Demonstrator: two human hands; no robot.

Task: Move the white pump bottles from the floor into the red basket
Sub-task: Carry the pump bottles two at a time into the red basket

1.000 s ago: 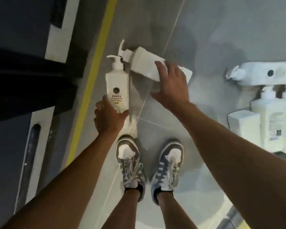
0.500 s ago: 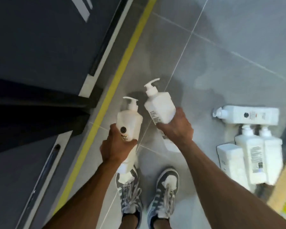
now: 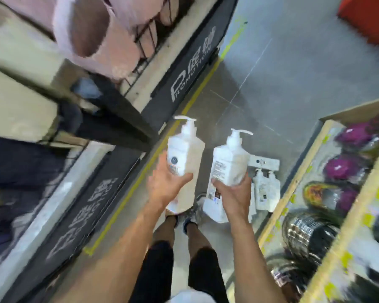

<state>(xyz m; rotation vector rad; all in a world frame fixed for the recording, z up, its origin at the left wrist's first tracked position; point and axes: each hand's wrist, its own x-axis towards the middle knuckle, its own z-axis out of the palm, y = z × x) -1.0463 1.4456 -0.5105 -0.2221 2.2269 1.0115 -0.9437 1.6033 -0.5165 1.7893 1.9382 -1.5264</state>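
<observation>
Showing white on the pump bottles (image 3: 185,154), with a dark round logo (image 3: 174,160) on one. Running grey over the floor (image 3: 293,84), with a yellow stripe (image 3: 197,92). Glowing red at the basket (image 3: 368,16) and purple among shelf goods (image 3: 341,169).

head camera looks steeply down, close above floor (image 3: 293,88).

Five visible white pump bottles (image 3: 185,154) (image 3: 229,162) (image 3: 264,162) (image 3: 259,190) (image 3: 272,191), one red basket (image 3: 368,18), two hands (image 3: 164,186) (image 3: 234,193)

Shop: stocked shelves (image 3: 292,182), promotion signs (image 3: 193,64)
</observation>
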